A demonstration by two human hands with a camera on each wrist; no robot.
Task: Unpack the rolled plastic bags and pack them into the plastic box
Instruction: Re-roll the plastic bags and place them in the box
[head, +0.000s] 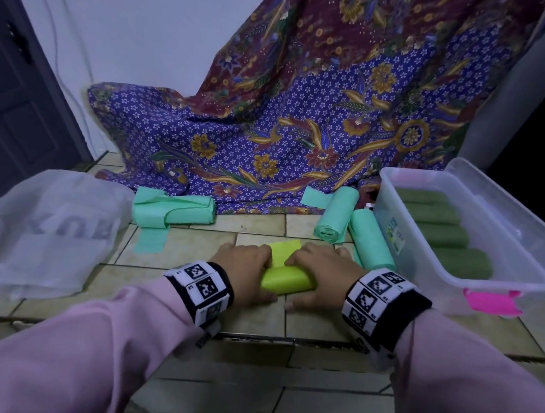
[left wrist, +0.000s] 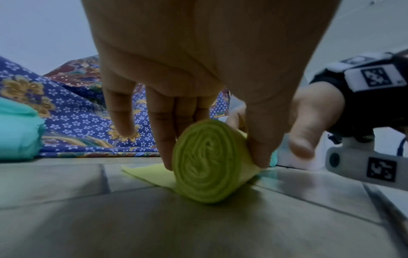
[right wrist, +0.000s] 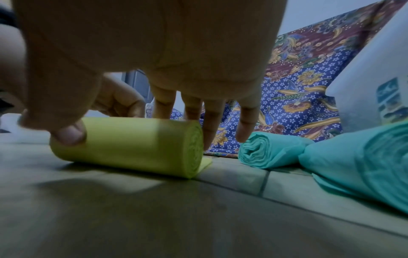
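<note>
One yellow-green roll (head: 287, 280) at 6 o'clock; three mint-green rolls (head: 336, 215) from 10 to 2; four dark-green rolls (head: 441, 234) inside one plastic box (head: 498, 280) at 3; one clear bag (head: 50, 223) at 9.

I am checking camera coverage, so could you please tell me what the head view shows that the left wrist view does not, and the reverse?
Only the head view shows the clear plastic box with dark green rolls inside, its pink latch, the crumpled clear bag and two teal rolls beside the box.

Only the left wrist view shows the spiral end face of the yellow-green roll.

Both show the left hand and right hand gripping that roll on the tiled floor, its loose tail flat, and the batik cloth.
</note>
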